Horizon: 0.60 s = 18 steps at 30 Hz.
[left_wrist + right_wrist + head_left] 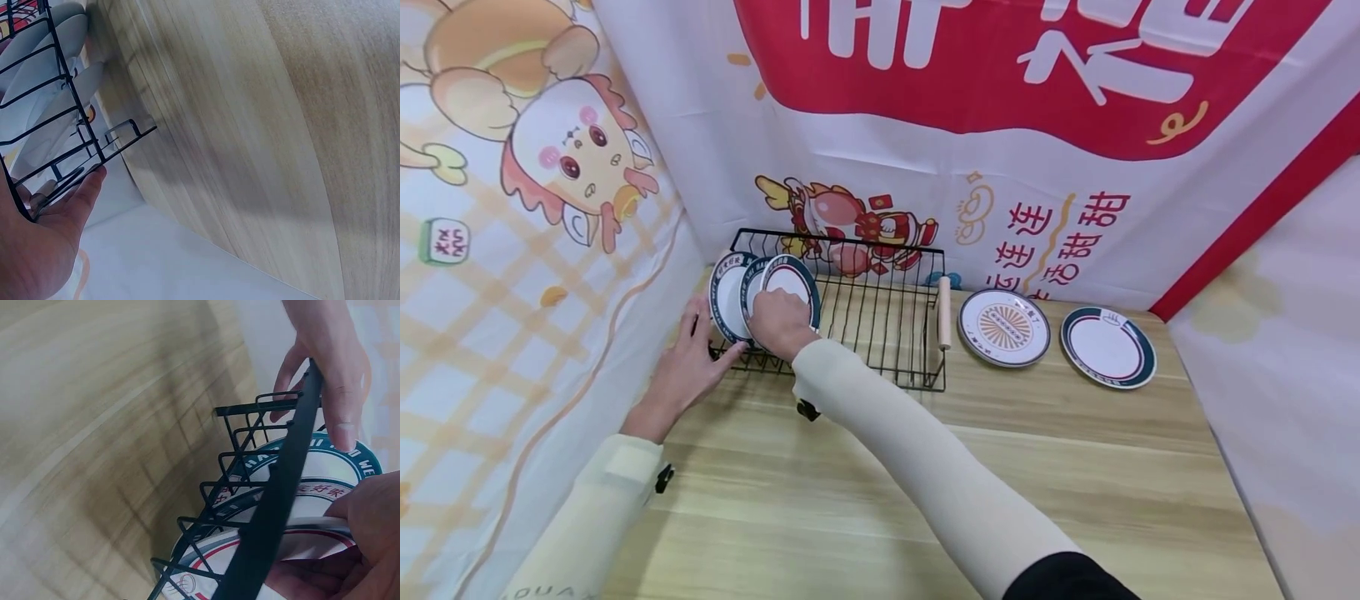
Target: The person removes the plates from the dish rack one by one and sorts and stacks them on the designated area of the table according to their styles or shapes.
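Note:
In the head view, a black wire dish rack [820, 238] holds three round plates standing on edge at its left end. My left hand [688, 371] grips that end of the rack, thumb along the front edge, close to the leftmost plate [725, 304]. My right hand [781, 323] reaches over the front rail and pinches the rightmost of the three, a white plate [801, 283] with a dark green rim. The right wrist view has the thumb on one side of it and fingers on the other. Between these two stands a partly hidden middle plate [750, 287].
Right of the rack's wooden handle [944, 312], a white plate with a sunburst [1005, 327] lies flat on the wooden table [850, 483]. Farther right lies a green-rimmed plate [1105, 348]. Printed cloth [700, 108] hangs behind and along the left side.

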Each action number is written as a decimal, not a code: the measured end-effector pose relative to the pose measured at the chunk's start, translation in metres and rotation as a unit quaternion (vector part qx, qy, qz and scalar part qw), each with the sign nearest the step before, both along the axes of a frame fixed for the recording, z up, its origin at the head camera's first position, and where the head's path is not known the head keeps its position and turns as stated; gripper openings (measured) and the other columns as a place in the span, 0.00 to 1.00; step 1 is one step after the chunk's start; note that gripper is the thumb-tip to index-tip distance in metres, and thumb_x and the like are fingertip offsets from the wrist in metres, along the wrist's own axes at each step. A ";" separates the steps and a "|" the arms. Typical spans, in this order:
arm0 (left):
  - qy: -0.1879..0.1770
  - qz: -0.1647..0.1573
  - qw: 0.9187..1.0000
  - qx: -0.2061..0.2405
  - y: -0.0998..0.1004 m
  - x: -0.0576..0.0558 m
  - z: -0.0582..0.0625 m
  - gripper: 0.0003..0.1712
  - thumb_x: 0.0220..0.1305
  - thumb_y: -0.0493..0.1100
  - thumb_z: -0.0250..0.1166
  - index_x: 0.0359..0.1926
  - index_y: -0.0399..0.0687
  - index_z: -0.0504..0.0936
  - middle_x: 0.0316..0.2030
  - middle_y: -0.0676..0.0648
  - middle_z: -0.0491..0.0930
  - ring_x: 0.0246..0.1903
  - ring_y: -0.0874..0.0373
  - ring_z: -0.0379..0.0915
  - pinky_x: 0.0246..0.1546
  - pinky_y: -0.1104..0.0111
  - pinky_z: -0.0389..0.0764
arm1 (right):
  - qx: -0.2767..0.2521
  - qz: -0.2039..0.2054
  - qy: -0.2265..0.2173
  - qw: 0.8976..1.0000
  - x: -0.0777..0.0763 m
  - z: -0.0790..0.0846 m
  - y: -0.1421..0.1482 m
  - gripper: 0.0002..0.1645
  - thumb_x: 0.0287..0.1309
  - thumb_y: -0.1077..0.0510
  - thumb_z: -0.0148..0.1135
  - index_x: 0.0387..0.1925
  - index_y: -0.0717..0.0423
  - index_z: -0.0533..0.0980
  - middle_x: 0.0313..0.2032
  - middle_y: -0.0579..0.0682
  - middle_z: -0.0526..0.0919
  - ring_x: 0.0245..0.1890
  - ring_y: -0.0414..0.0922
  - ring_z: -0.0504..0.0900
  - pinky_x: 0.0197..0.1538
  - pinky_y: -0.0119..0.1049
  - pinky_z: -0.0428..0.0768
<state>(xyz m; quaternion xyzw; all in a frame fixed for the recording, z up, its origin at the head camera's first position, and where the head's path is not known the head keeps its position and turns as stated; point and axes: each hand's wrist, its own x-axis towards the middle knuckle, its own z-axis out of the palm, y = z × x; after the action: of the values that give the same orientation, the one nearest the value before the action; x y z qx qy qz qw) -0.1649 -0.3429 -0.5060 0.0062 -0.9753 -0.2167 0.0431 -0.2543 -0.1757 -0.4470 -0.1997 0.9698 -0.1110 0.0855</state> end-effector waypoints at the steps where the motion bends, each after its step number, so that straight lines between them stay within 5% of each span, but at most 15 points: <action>1: 0.000 0.000 1.000 0.000 0.000 0.000 0.000 0.61 0.76 0.74 0.51 0.85 0.47 0.26 0.85 0.41 0.27 0.59 0.13 0.67 0.55 0.25 0.70 | -0.003 0.000 0.002 1.000 0.000 0.001 0.001 0.16 0.76 0.42 0.60 0.43 0.45 0.86 0.41 0.44 0.89 0.40 0.43 0.87 0.41 0.39 0.88; 10: -0.002 -0.002 1.000 0.001 0.001 0.002 0.003 0.62 0.76 0.73 0.51 0.85 0.43 0.27 0.85 0.39 0.27 0.61 0.12 0.64 0.57 0.24 0.69 | -0.089 -0.040 -0.037 0.994 -0.011 0.017 0.018 0.19 0.77 0.53 0.56 0.25 0.51 0.78 0.26 0.46 0.83 0.25 0.41 0.82 0.27 0.32 0.80; 13: -0.005 -0.002 1.000 -0.001 0.000 0.001 0.004 0.62 0.76 0.74 0.50 0.84 0.44 0.27 0.85 0.38 0.27 0.59 0.11 0.65 0.53 0.24 0.71 | -0.126 -0.060 -0.061 0.988 -0.017 0.022 0.027 0.17 0.77 0.54 0.55 0.28 0.53 0.79 0.23 0.46 0.80 0.20 0.41 0.78 0.22 0.30 0.75; 16: -0.007 -0.005 1.000 -0.002 0.002 0.002 0.004 0.61 0.76 0.73 0.50 0.84 0.43 0.27 0.85 0.39 0.25 0.57 0.11 0.66 0.50 0.25 0.73 | -0.189 -0.088 -0.101 0.973 -0.019 0.032 0.040 0.17 0.77 0.55 0.56 0.31 0.57 0.80 0.21 0.48 0.79 0.17 0.41 0.77 0.19 0.29 0.74; 18: -0.008 -0.007 1.000 -0.001 0.004 0.001 0.004 0.61 0.76 0.73 0.50 0.84 0.43 0.27 0.85 0.40 0.24 0.57 0.10 0.67 0.48 0.25 0.74 | -0.237 -0.122 -0.142 0.953 -0.020 0.040 0.050 0.13 0.78 0.56 0.57 0.38 0.60 0.81 0.26 0.50 0.82 0.22 0.43 0.83 0.21 0.29 0.79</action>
<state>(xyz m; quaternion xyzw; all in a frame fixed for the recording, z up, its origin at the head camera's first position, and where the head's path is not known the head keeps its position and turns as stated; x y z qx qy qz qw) -0.1641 -0.3394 -0.5025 0.0006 -0.9759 -0.2156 0.0333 -0.2747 -0.1258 -0.4070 -0.0763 0.9104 -0.3743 0.1588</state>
